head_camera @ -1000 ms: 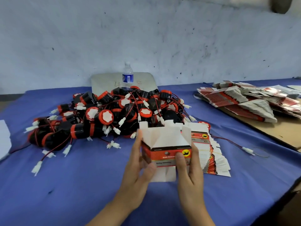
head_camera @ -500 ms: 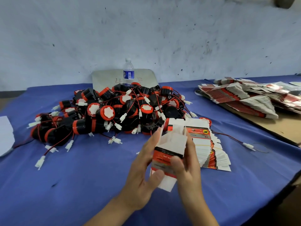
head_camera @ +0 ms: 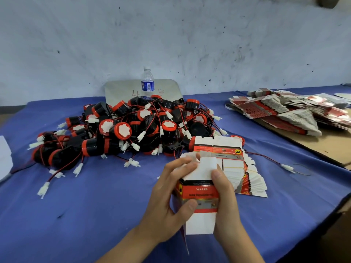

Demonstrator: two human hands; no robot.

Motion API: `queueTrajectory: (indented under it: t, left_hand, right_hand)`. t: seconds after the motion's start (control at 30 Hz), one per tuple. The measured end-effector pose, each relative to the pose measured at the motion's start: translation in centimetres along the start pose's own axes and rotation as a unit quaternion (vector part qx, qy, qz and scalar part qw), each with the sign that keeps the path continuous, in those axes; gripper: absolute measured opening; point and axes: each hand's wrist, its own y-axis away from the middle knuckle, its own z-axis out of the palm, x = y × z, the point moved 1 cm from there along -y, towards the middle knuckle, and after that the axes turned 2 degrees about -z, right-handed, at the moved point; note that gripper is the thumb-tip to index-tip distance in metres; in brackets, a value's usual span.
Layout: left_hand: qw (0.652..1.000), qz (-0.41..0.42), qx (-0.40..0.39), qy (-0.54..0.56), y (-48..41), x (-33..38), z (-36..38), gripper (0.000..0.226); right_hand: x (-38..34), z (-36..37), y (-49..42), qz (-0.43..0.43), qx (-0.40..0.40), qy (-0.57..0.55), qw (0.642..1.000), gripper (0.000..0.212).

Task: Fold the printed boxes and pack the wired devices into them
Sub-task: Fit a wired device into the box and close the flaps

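Note:
Both hands hold one printed box [head_camera: 201,194], red, black and white, above the blue table. My left hand [head_camera: 169,194] grips its left side, fingers over the white top flaps and thumb on the front panel. My right hand [head_camera: 225,198] grips the right side, its thumb against a raised white flap. Behind the box lies a fanned stack of flat printed boxes [head_camera: 241,168]. A big heap of black and red wired devices [head_camera: 133,130] with white plugs fills the table's middle.
A water bottle [head_camera: 147,83] stands behind the heap in front of a grey board [head_camera: 121,90]. More flat boxes [head_camera: 288,112] are piled on brown cardboard [head_camera: 334,145] at the right. One loose wire plug [head_camera: 287,168] lies right of the stack. White paper [head_camera: 4,154] sits at the left edge.
The box has been turned in my hands from broadside to upright and brought lower and nearer. My left fingers have moved over its top flaps.

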Motion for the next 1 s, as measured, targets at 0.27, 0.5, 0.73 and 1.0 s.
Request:
queueTrajectory:
  t: [0.27,0.5,0.73,1.0]
  left_hand:
    - [0.999,0.008,0.016,-0.031,-0.3,0.3,-0.1,0.041]
    - [0.998,0.006,0.043,-0.037,-0.2,0.4,-0.3,0.042]
    - [0.998,0.037,0.053,-0.017,0.0,0.8,-0.1,0.038]
    - [0.998,0.035,0.051,-0.020,0.2,1.1,-0.3,0.032]
  right_hand:
    - [0.7,0.3,-0.1,0.018,0.032,-0.001,0.999,0.052]
    - [0.8,0.6,0.2,0.018,0.040,0.006,0.999,0.050]
    - [0.6,0.9,0.4,0.016,0.050,0.010,0.999,0.054]
    - [0.1,0.6,0.1,0.035,0.026,0.000,0.999,0.045]
